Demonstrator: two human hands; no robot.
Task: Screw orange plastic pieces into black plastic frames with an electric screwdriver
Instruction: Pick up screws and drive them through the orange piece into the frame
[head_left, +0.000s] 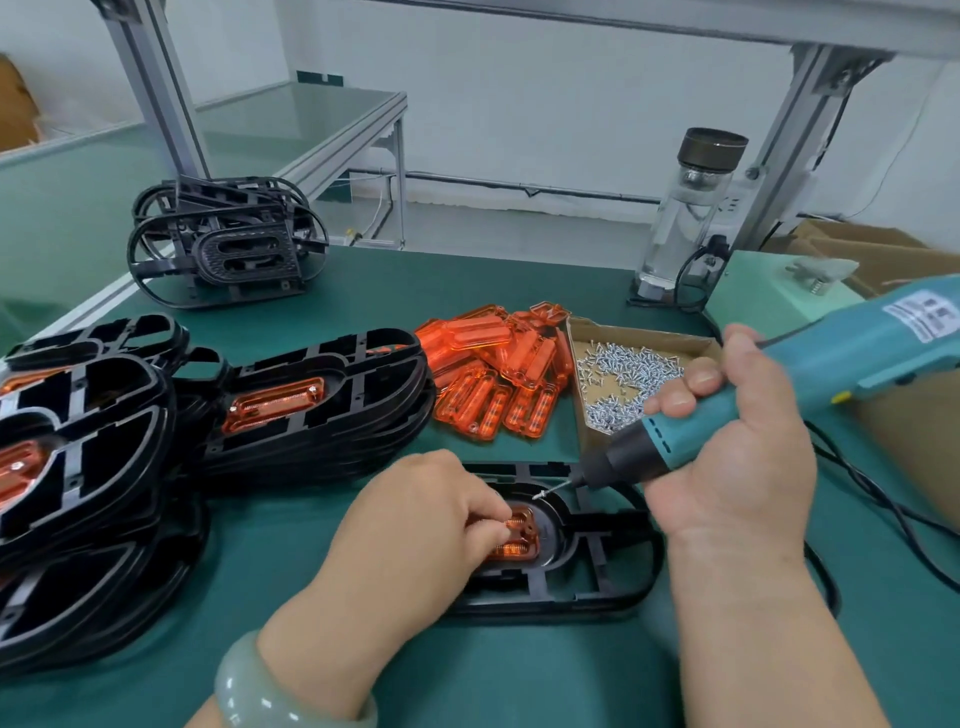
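Green mat (260, 545) is carrying frame (613, 577), centre front. I am seeing left hand (415, 514) pinching orange piece (522, 543) into it, right hand (727, 457) gripping screwdriver (810, 374), screw (540, 493) on bit. Next, I judge: seating screw squarely in hole.

bare green mat (322, 561) between stacked frames (322, 415) and working frame (597, 571).

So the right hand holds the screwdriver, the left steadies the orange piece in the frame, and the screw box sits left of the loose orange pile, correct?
No: the head view shows the screw box right of the loose orange pile. The right hand holds the screwdriver, the left hand the orange piece in the frame.
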